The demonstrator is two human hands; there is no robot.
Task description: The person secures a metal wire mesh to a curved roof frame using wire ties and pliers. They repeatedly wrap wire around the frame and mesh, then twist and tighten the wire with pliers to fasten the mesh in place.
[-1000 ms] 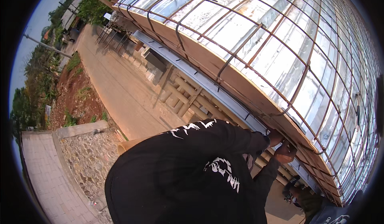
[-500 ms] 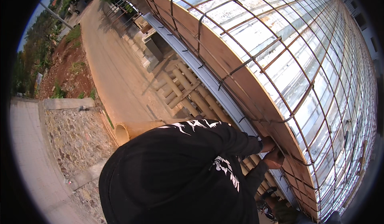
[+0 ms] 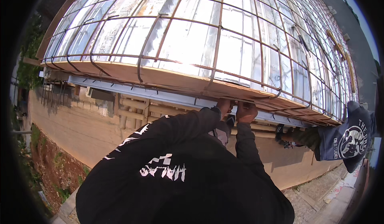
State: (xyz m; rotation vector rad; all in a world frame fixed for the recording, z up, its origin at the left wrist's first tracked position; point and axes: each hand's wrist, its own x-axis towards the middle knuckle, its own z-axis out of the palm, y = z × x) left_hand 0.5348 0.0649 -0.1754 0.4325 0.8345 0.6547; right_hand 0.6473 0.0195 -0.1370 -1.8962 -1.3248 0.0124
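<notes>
Reaching up-frame, L hand & R hand are held side by side nr frame ctr, at the lower edge of the wooden edge board. R fingers are seen curled, but what's gripped, if anything, can't be told; L fingers are partly hidden, state unclear. Rebar grid is set over shiny sheeting, upper frame. Pale metal beam is seen below board, ctr-left. Co-worker w/ dark jacket is seen far right.
</notes>
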